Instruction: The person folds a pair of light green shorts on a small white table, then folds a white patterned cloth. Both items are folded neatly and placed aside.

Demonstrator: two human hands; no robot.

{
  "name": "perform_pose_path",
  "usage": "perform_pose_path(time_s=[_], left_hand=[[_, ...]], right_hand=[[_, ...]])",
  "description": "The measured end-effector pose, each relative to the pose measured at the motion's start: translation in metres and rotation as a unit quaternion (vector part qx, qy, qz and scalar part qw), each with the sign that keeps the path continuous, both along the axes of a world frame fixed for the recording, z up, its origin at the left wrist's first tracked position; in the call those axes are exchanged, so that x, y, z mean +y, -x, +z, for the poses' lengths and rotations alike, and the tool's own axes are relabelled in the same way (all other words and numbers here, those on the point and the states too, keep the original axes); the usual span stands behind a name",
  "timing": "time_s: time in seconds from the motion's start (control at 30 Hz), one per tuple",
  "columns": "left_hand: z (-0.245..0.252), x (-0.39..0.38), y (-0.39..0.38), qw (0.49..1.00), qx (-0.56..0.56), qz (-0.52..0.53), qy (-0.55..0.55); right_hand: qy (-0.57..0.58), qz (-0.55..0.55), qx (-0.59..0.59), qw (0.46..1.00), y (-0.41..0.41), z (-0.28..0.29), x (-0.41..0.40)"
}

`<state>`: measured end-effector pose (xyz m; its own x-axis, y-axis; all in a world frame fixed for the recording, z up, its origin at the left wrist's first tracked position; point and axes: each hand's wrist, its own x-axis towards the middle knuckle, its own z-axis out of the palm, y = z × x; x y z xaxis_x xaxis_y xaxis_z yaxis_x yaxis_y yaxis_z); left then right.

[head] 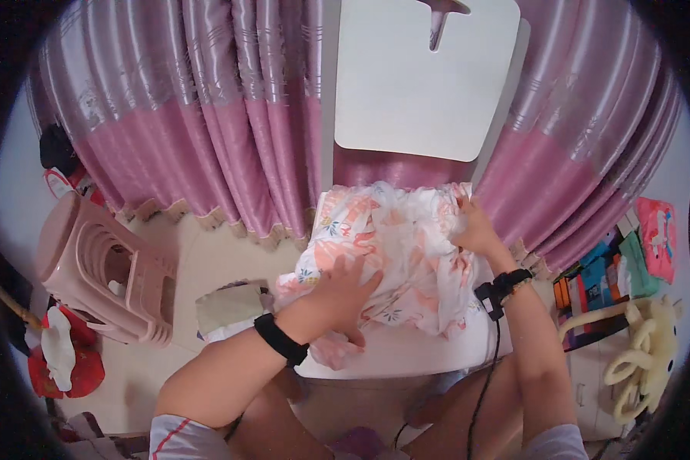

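A thin white garment (399, 253) printed with pink flamingos, leaves and pineapples lies rumpled over the seat of a white chair (402, 356). My left hand (345, 293) rests on its left part, palm down with the fingers spread. Below that hand, a gathered bit of sheer pink cloth (329, 349) hangs at the seat's front left. At the far right corner of the garment, my right hand (476, 229) has its fingers curled around the bunched edge; the fingertips are partly hidden by the cloth.
The white chair backrest (414, 98) rises behind the garment, before pink curtains (241, 161). Stacked pink plastic stools (115, 276) stand left. A folded cloth (233, 310) lies on the floor. A black cable (486, 379) hangs from my right wrist. A yellow plush toy (647, 351) sits right.
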<state>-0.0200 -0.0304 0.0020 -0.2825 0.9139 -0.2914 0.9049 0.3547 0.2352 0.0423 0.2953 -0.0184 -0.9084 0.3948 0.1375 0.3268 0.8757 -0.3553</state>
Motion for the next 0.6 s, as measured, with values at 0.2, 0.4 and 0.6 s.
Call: perform_pose_path(time_s=[0.2,0.4,0.6], left_hand=[[0.004,0.001,-0.002,1.000,0.012,-0.002,0.012],[-0.008,-0.002,0.003,0.993,0.020,-0.033,-0.111],[0.015,-0.010,-0.017,0.991,-0.005,-0.023,-0.135]], right_hand=[[-0.009,-0.001,-0.036,0.999,0.001,0.001,-0.006],[0.001,-0.096,0.027,0.995,-0.015,0.024,-0.057],[0.099,-0.022,-0.150,0.983,-0.048,0.041,-0.086]])
